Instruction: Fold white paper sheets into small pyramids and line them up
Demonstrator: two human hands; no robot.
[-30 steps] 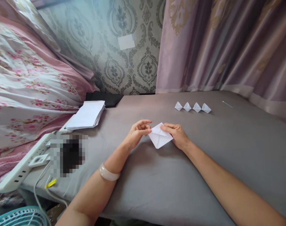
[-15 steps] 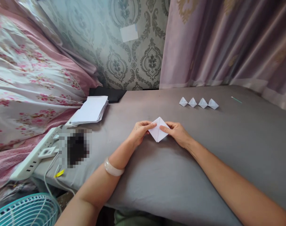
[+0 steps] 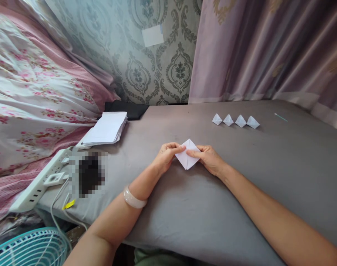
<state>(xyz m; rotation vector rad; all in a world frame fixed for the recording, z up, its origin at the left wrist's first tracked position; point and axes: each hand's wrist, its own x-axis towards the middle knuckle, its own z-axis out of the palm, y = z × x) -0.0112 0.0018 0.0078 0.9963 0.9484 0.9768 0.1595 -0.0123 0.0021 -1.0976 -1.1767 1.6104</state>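
Observation:
Between my two hands is a small folded white paper [image 3: 187, 162], held as a diamond with a crease running from its top corner to its bottom corner. My left hand [image 3: 167, 154] pinches its left side, thumb on the front face and fingers behind. From the right, my right hand [image 3: 208, 157] grips the other side, its thumb lying across the front near the middle crease. The fingers behind the paper are partly hidden. Farther back on the right, several folded white paper pieces [image 3: 228, 120] stand in a row on the grey-covered surface [image 3: 201, 218].
A stack of white paper [image 3: 105, 128] lies at the back left beside a black flat item [image 3: 137, 112]. Along the left edge runs a power strip [image 3: 40, 184] with cables. A teal fan [image 3: 29, 247] stands at lower left. A thin green stick [image 3: 281, 117] lies far right.
My right thumb has shifted slightly left across the paper's front. Both hands keep hold of the paper, and the view has moved a little.

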